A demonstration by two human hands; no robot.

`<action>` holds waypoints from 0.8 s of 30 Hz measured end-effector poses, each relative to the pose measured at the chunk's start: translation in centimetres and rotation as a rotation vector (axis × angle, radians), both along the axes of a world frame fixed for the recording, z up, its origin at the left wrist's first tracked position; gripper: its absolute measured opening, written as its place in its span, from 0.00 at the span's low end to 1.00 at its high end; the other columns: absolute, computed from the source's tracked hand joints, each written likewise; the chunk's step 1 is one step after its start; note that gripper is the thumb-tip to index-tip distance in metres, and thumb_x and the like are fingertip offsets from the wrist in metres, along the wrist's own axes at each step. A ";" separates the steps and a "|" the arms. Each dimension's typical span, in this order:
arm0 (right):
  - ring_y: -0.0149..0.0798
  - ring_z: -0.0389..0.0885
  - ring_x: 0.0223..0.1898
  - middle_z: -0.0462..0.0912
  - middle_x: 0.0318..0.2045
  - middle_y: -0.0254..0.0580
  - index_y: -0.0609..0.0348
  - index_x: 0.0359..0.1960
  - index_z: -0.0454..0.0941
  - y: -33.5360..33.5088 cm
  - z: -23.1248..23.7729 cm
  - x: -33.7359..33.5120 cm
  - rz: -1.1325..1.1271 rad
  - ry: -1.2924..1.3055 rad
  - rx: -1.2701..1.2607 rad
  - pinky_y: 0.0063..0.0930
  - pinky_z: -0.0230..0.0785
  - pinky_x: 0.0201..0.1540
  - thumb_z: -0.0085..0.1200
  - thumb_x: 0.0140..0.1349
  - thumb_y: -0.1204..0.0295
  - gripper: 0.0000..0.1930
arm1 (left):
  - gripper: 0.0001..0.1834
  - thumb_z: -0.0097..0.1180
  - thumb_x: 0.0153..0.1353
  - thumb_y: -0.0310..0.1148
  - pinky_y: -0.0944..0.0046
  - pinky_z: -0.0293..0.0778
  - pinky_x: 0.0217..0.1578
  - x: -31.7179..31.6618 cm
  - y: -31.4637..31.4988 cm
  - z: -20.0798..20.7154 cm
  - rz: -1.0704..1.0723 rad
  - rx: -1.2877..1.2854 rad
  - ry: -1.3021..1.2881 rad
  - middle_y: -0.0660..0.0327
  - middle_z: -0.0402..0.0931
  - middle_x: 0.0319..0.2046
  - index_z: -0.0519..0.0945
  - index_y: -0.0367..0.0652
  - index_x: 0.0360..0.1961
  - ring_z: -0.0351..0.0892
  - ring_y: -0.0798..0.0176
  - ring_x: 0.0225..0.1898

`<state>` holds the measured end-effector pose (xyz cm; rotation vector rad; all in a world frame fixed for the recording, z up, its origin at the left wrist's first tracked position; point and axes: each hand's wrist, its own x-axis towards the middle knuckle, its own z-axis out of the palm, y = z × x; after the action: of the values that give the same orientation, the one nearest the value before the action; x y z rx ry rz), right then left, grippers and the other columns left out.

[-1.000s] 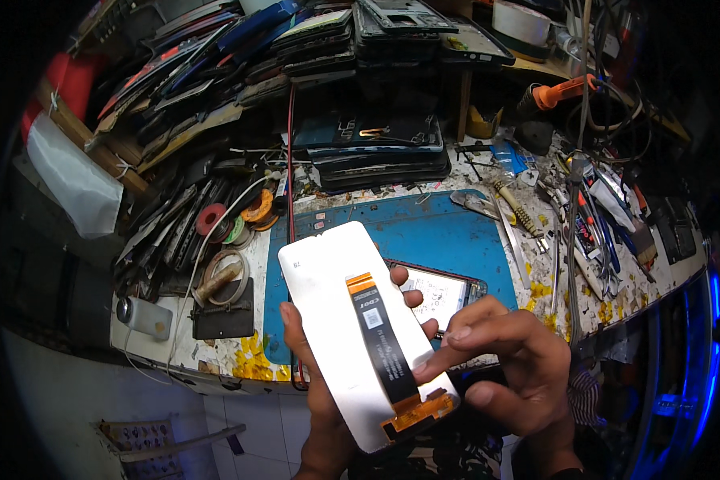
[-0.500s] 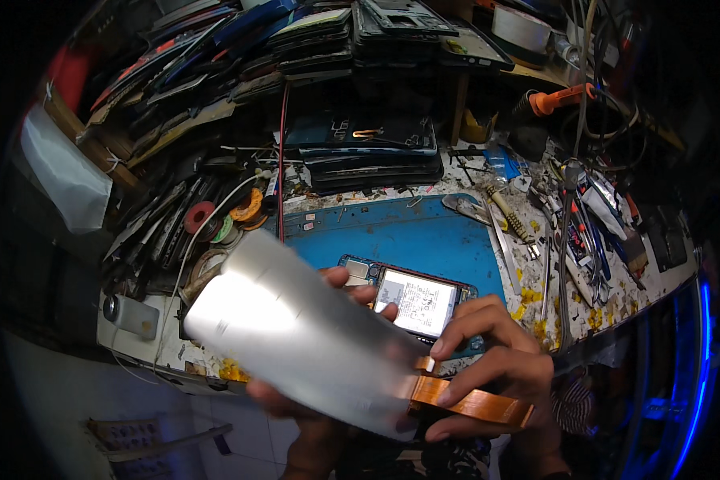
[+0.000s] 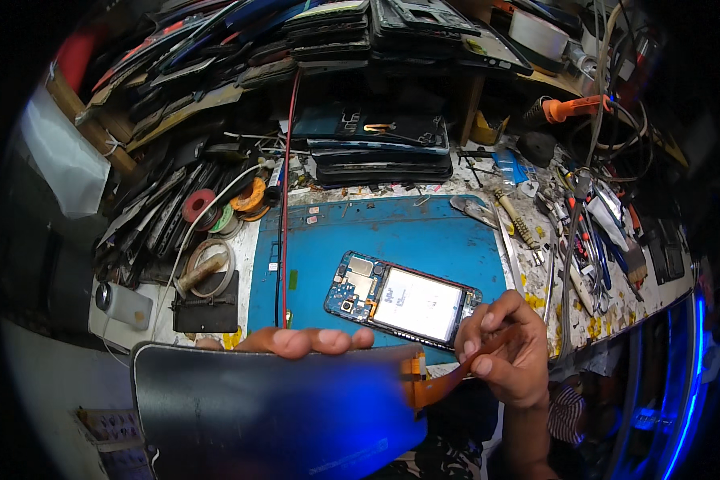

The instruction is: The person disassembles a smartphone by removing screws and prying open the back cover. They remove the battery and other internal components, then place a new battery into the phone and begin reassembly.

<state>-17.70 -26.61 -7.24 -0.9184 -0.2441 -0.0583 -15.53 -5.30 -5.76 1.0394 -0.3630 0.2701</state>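
A phone display panel, dark with a blue reflection across its right part, is held at the lower edge of the view. My left hand grips it from behind; only fingers over its top edge show, and the rest is hidden. From the panel's right end runs an orange flex cable. My right hand pinches that cable's free end between thumb and fingers. Beyond the hands, an opened phone lies on a blue mat, its white battery and circuit board exposed. My right fingertips are beside its lower right corner.
Stacked phone parts stand behind the mat. Solder spools, a tape ring and a clear bottle are at left. Tweezers, brushes and other tools crowd the right. A soldering iron with an orange handle sits back right.
The panel has moved down and left and turned, its bright silvery glare replaced by a dark face. My right hand has drawn the cable upward. More of the opened phone shows.
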 end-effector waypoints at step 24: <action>0.31 0.78 0.39 0.79 0.34 0.46 0.65 0.54 0.61 0.4 0.8 -0.9 -0.013 0.198 -0.098 0.23 0.70 0.45 0.63 0.54 0.78 0.28 | 0.64 0.56 0.43 0.74 0.38 0.64 0.62 0.2 -0.1 0.6 0.008 -0.017 0.015 0.46 0.60 0.59 0.45 0.40 0.69 0.67 0.49 0.60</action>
<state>-18.57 -26.21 -6.47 -1.0163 -0.0571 0.0335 -15.29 -5.44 -5.12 1.0261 -0.3422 0.2720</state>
